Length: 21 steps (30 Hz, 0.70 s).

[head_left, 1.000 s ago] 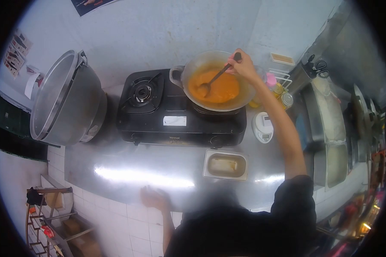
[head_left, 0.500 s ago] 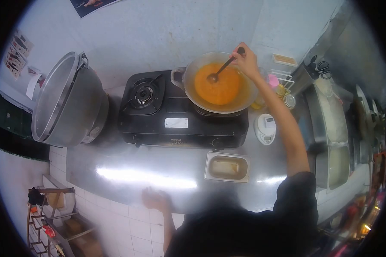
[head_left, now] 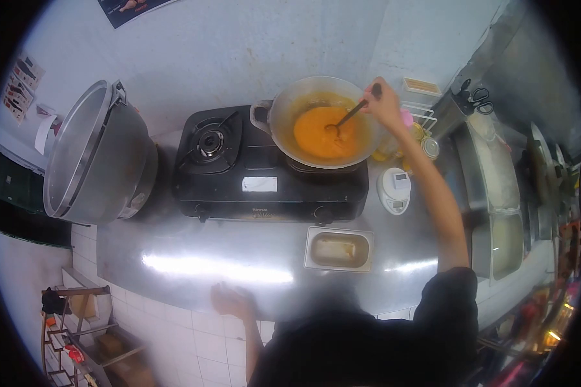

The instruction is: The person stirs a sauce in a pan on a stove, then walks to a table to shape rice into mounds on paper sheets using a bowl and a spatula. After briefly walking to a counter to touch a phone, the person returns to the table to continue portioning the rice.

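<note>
My right hand (head_left: pixel 385 108) is closed round the dark handle of a ladle (head_left: pixel 352 116), at the right rim of a wok (head_left: pixel 284 132). The ladle's bowl dips into thick orange sauce (head_left: pixel 319 134), partly sunk in it. The wok has a looped metal handle at its left and sits on the right burner of a black gas stove (head_left: pixel 265 200). Low in view, at the front edge of the steel counter, is my left hand (head_left: pixel 232 301); it is blurred, and its fingers cannot be made out.
A large steel pot (head_left: pixel 100 158) stands left of the stove. In front lies a small steel tray (head_left: pixel 339 249) with some residue. A white kitchen scale (head_left: pixel 394 191), jars (head_left: pixel 429 148) and a holder with scissors (head_left: pixel 481 100) are on the right. The steel counter (head_left: pixel 193 242) reflects bright light.
My right hand has moved slightly right and down with the ladle. The ladle's bowl has shifted right and sunk lower in the sauce. The whole view has shifted a little.
</note>
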{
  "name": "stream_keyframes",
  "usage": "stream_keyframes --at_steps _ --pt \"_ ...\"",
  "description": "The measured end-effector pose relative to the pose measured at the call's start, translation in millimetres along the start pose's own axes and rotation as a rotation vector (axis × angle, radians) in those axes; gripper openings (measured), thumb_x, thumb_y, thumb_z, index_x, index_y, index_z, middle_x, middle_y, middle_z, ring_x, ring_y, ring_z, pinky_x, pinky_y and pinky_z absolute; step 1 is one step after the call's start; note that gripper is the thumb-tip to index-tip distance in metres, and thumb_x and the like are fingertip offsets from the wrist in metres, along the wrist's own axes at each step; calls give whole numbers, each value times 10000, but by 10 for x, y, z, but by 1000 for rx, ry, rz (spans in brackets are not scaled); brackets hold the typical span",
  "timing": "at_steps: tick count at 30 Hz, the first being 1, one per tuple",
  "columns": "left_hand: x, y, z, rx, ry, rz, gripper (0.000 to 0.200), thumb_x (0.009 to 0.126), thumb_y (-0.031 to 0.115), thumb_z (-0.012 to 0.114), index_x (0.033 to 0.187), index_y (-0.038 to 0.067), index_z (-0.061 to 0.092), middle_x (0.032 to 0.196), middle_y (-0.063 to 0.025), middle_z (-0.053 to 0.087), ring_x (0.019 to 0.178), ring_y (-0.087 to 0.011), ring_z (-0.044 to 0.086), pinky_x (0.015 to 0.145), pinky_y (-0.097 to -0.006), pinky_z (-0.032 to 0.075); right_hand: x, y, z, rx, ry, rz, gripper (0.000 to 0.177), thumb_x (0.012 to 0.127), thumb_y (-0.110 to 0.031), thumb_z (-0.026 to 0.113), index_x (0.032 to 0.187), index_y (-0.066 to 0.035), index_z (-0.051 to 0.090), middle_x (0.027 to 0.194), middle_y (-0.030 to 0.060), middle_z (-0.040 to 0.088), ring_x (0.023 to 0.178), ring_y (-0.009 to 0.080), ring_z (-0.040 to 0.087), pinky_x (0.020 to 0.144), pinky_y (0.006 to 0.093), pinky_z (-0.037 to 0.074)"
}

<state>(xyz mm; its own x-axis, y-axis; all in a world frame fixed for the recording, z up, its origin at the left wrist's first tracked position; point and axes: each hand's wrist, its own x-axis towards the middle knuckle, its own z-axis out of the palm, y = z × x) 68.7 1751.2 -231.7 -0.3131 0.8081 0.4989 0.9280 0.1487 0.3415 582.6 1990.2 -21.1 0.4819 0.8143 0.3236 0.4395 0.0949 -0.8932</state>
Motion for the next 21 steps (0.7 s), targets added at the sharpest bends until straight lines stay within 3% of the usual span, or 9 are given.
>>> stream_keyframes --at_steps 3,5,9,12,14,17,21 --pt "26 35 -35 -7 5 4 470 941 414 388 1182 43 548 1253 -143 505 1202 -316 406 992 -477 265 26 93 279 27 71 -19 110 827 16 555 889 -24 473 700 104 628 693 192 669 548 332 544" --pt "38 40 -47 -3 3 6 469 941 413 388 1181 43 548 1253 -144 504 1201 -318 409 991 -475 269 87 106 445 -54 261 -108 113 830 14 558 894 -26 474 716 106 639 706 205 677 594 345 545" --pt "41 58 -55 -24 8 -14 471 941 415 387 1182 43 547 1256 -147 502 1198 -321 411 991 -477 267 179 39 626 77 281 -62 124 826 21 565 901 -27 479 732 106 646 707 206 679 617 349 540" --pt "23 43 -29 -26 10 -12 476 940 419 385 1187 43 543 1263 -148 496 1203 -320 406 994 -479 259 192 17 617 90 144 3 126 825 26 573 897 -21 481 751 111 647 715 206 680 586 348 556" --pt "11 35 -20 -16 16 3 478 940 420 384 1189 44 541 1267 -148 493 1205 -319 403 996 -481 254 127 -174 515 288 -81 236 105 828 42 561 882 -6 486 763 115 644 714 207 679 546 344 575" --pt "8 36 -21 -7 3 -7 481 941 422 379 1193 45 537 1274 -145 488 1208 -317 399 998 -484 246 146 -106 319 215 -202 203 83 835 49 547 871 6 487 762 114 636 704 204 674 512 338 585" --pt "18 31 -22 -11 11 11 473 940 416 380 1183 44 544 1260 -147 498 1200 -321 407 997 -480 253 162 -116 131 52 -160 145 82 836 56 543 872 10 485 767 110 628 688 191 666 531 338 589"
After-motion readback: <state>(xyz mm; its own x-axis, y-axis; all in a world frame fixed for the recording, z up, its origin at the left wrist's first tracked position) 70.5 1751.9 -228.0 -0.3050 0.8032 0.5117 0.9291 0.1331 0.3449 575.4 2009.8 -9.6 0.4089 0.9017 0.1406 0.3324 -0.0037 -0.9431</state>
